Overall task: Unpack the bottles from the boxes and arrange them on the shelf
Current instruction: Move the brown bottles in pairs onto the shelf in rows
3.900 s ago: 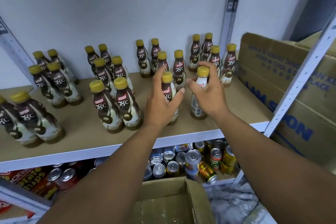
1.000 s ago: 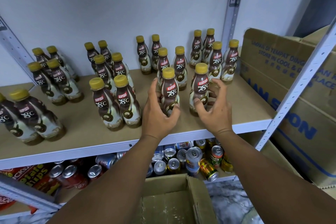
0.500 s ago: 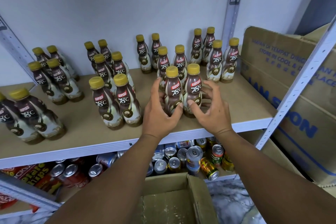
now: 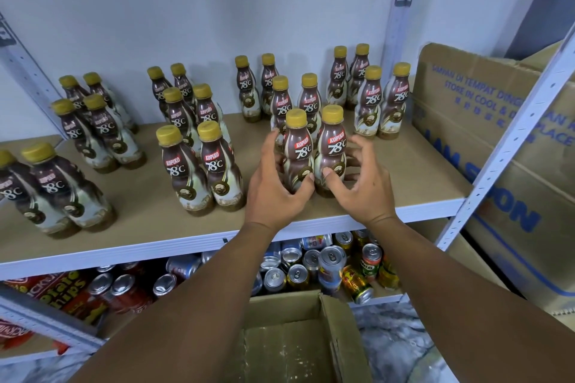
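Two bottles stand upright side by side, touching, near the front of the shelf (image 4: 420, 183): left front bottle (image 4: 298, 152) and right front bottle (image 4: 332, 149), both brown with yellow caps and "Kopiko 78°C" labels facing the camera. Left hand (image 4: 277, 186) wraps the left front bottle low on its body, thumb across the front, fingers round the far left side, so a loose closed grip on it. Right hand (image 4: 361, 186) is by the right front bottle with thumb tip touching its lower front; the fingers are spread and curled, partly behind the bottle, hand looks open and not clamped; cannot tell if the fingers touch the back. More bottles of the same kind stand in paired groups across the shelf: a right rear group (image 4: 370, 87), a middle group (image 4: 277, 87) just behind the two held ones, a left-middle group (image 4: 189, 134), a far-left group (image 4: 93, 121) and a pair at the left edge (image 4: 46, 190). All upright. An open cardboard box (image 4: 305, 339) sits below the arms, inside looks bare as far as visible. Lower shelf holds drink cans (image 4: 323, 267) and chip packets (image 4: 59, 289). A large printed carton (image 4: 497, 140) sits to the right, past the white upright post (image 4: 510, 146).
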Demonstrator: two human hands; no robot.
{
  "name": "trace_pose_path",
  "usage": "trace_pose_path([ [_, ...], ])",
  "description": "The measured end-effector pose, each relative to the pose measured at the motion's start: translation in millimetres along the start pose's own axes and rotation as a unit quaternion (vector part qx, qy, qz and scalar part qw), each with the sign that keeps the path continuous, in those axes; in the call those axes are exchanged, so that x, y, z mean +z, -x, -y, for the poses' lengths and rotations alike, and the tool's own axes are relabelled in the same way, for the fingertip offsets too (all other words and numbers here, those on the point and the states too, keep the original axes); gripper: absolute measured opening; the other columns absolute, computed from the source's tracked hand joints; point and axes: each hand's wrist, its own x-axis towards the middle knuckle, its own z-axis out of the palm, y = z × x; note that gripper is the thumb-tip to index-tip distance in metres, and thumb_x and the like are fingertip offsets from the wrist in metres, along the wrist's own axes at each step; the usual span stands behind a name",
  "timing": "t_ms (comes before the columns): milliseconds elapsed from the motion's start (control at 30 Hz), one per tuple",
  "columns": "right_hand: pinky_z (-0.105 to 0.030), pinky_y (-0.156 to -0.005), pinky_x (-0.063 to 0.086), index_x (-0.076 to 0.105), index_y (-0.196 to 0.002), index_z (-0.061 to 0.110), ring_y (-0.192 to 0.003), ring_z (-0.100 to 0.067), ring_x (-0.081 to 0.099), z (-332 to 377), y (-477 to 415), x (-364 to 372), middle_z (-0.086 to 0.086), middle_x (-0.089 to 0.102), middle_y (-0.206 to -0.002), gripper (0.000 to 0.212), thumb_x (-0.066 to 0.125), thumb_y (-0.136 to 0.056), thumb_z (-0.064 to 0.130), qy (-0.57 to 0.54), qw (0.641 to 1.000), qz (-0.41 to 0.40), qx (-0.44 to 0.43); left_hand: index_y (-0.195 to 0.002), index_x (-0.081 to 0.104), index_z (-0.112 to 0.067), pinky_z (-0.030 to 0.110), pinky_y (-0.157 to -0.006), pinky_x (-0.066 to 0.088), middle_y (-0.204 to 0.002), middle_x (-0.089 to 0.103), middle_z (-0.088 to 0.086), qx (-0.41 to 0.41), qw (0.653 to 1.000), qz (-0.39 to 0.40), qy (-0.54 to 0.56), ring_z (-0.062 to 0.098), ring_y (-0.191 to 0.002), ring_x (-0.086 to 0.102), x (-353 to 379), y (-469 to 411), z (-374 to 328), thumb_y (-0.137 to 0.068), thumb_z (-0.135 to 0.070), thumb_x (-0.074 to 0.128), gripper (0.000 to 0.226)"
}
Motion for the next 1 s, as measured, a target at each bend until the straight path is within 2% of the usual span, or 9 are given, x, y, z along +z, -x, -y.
trace_pose_path([
  [133,-0.040,-0.082,0.057,0.044,-0.134,0.026,-0.099,-0.012,0.068,-0.1,0.1,0.1,0.010,0.069,-0.115,0.063,0.070,-0.082,0.051,0.002,1.000,0.004,0.003,-0.155,0.020,-0.040,0.039,-0.089,0.058,-0.117,0.069,-0.010,-0.009,1.000,0.000,0.007,0.011,-0.102,0.069,-0.1,1.0,-1.6,-0.079,-0.029,0.083,0.099],
  [267,-0.042,-0.080,0.058,0.044,-0.134,0.027,-0.098,-0.012,0.068,-1.6,0.1,-0.1,0.010,0.069,-0.113,0.063,0.070,-0.082,0.050,-0.001,1.000,0.006,0.003,-0.156,0.021,-0.038,0.037,-0.095,0.057,-0.123,0.069,-0.011,-0.007,1.000,0.008,0.006,0.007,-0.110,0.068,-1.3,1.5,-1.7,-0.079,-0.027,0.084,0.100],
  [500,-0.042,-0.083,0.058,0.044,-0.136,0.023,-0.101,-0.012,0.067,-0.4,0.3,-0.4,0.010,0.067,-0.117,0.066,0.069,-0.082,0.052,0.001,1.000,0.007,-0.001,-0.156,0.023,-0.037,0.041,-0.096,0.057,-0.127,0.068,-0.009,0.005,1.000,0.008,0.010,0.009,-0.113,0.067,-0.8,0.4,-0.7,-0.080,-0.027,0.083,0.098],
  [600,-0.045,-0.081,0.058,0.040,-0.142,0.026,-0.100,-0.013,0.067,-0.4,0.6,-0.7,0.009,0.066,-0.118,0.072,0.069,-0.081,0.053,-0.008,1.000,0.011,0.003,-0.157,0.020,-0.040,0.043,-0.097,0.056,-0.135,0.063,-0.007,0.018,1.000,0.006,0.003,0.011,-0.119,0.065,-1.3,0.6,-2.2,-0.081,-0.028,0.083,0.100],
  [700,-0.046,-0.087,0.058,0.027,-0.153,0.032,-0.107,-0.013,0.066,0.7,0.8,-2.5,0.007,0.063,-0.125,0.086,0.072,-0.082,0.051,-0.017,1.000,0.013,-0.002,-0.156,0.009,-0.052,0.048,-0.103,0.052,-0.147,0.054,-0.001,0.038,0.999,0.002,-0.001,0.017,-0.130,0.058,-2.5,-0.4,-4.1,-0.083,-0.035,0.081,0.104],
  [767,-0.045,-0.089,0.058,0.022,-0.156,0.035,-0.108,-0.008,0.064,1.8,-0.2,-4.0,0.010,0.060,-0.127,0.091,0.073,-0.082,0.049,-0.020,1.000,0.013,-0.009,-0.155,0.006,-0.055,0.049,-0.103,0.051,-0.149,0.052,0.002,0.043,0.999,0.000,-0.001,0.021,-0.132,0.057,-2.7,-1.4,-5.3,-0.083,-0.037,0.080,0.106],
  [900,-0.045,-0.094,0.056,0.018,-0.158,0.037,-0.120,-0.009,0.059,0.1,-6.9,-9.7,0.006,0.057,-0.136,0.095,0.076,-0.083,0.049,-0.051,0.999,0.013,-0.016,-0.156,0.006,-0.054,0.049,-0.103,0.051,-0.149,0.051,0.004,0.051,0.999,0.001,0.005,0.023,-0.131,0.056,-7.0,-5.1,-6.2,-0.082,-0.035,0.081,0.107],
  [1000,-0.044,-0.102,0.053,0.016,-0.157,0.041,-0.131,-0.007,0.053,6.8,-17.5,-20.3,0.006,0.053,-0.145,0.096,0.079,-0.084,0.042,-0.051,0.997,0.045,-0.033,-0.156,0.006,-0.053,0.048,-0.106,0.049,-0.152,0.048,0.002,0.070,0.997,0.022,0.006,0.020,-0.134,0.054,-13.0,-12.4,-8.8,-0.083,-0.033,0.081,0.107],
])
